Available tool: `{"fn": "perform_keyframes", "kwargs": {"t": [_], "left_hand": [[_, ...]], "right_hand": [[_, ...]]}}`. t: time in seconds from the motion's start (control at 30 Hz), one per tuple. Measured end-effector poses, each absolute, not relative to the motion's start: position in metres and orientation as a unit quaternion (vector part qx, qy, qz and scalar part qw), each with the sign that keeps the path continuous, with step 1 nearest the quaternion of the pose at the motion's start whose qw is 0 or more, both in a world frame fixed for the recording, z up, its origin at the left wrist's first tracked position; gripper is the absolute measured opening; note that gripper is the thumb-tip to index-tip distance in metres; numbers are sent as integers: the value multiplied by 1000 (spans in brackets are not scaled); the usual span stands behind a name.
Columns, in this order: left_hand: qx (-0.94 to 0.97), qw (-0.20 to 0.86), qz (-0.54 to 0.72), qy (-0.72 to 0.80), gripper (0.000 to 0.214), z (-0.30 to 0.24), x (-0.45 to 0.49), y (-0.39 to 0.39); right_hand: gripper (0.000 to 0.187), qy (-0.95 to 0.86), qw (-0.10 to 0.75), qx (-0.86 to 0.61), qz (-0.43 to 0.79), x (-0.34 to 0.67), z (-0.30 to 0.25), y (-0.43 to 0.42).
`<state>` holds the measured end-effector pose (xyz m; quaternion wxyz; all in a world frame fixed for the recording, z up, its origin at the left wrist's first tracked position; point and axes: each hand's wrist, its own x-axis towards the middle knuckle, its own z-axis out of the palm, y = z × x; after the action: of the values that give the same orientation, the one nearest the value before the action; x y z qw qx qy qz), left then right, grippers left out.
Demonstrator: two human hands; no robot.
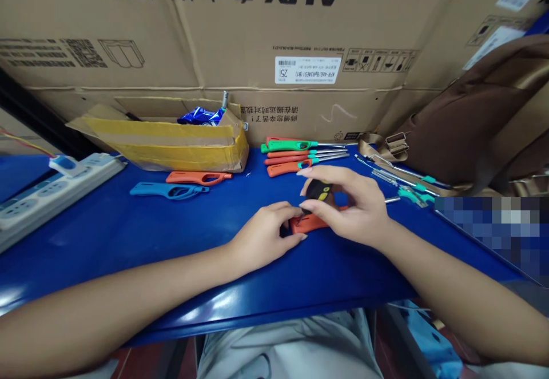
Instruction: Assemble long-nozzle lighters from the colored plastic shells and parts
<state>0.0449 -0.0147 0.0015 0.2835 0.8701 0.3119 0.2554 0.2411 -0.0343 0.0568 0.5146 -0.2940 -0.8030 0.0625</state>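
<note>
On the blue table lies an orange long-necked lighter (311, 223), its metal tip poking out right of my right hand. My left hand (266, 236) pinches the lighter's left end between thumb and fingers. Above the lighter, my right hand (358, 204) is closed around a stubby black tool handle with yellow marks (318, 190). Its lower end points toward the lighter's body; whether it touches is hidden by the fingers. Just beyond my hands is a pile of green and orange long-necked lighters (289, 155).
An open, yellow-taped carton (171, 144) holds a blue packet. Orange (189, 178) and blue (158, 190) lighter shells lie before it. At left is a white power strip (55, 187). Metal rods with green parts (412, 190) and a brown bag (476, 104) are right; a large cardboard box (240, 42) stands behind.
</note>
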Motion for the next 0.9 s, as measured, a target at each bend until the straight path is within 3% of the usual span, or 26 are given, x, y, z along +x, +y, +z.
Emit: {"fn": "perform_keyframes", "kwargs": {"t": [0.1, 0.2, 0.37, 0.5, 0.63, 0.8, 0.9], "left_hand": [[875, 283, 216, 328, 39, 10, 42, -16], [898, 241, 129, 346, 47, 26, 37, -15], [917, 167, -13, 363, 58, 57, 23, -8], [918, 137, -56, 369, 63, 67, 22, -7], [926, 136, -12, 352, 53, 60, 36, -8], [936, 162, -40, 309, 22, 64, 50, -1], [941, 192, -13, 279, 26, 73, 51, 12]], "right_hand": [[30, -706, 608, -332, 143, 254, 65, -20], [29, -621, 697, -328, 146, 278, 75, 0], [38, -530, 736, -354, 229, 302, 82, 20], [42, -459, 750, -355, 317, 302, 83, 20], [43, -423, 750, -361, 359, 300, 84, 20], [39, -391, 757, -366, 374, 299, 84, 20], [35, -366, 761, -359, 396, 298, 85, 20]]}}
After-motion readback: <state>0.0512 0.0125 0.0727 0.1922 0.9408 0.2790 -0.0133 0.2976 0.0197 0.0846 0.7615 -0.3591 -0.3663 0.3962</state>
